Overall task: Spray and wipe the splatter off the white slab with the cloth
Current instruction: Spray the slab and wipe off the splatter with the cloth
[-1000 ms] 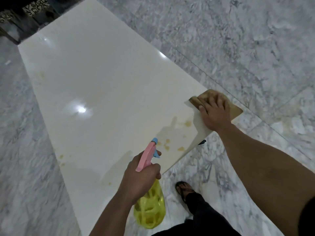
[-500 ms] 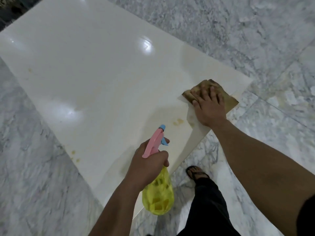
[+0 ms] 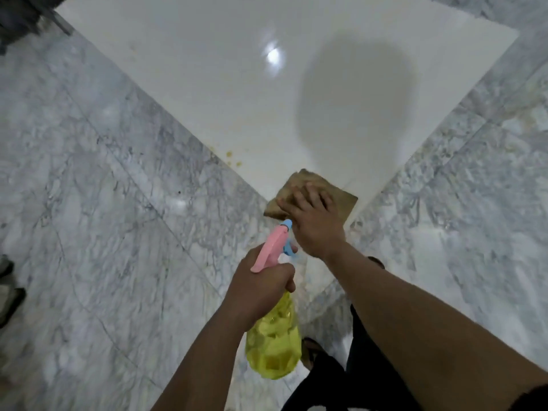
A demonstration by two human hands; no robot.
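Right hand (image 3: 315,225) presses flat, fingers spread, on the brown square cloth (image 3: 311,194) at the glossy white slab's (image 3: 225,84) near corner. Left hand (image 3: 261,289) grips the yellow pink-topped spray bottle (image 3: 274,336). Yellow splatter spots (image 3: 232,158) left of the cloth remain unwiped.

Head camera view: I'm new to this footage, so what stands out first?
The right hand presses a brown cloth on the near corner of the white slab. Just below, the left hand grips a yellow spray bottle with a pink trigger. Yellowish spots mark the slab's left edge.
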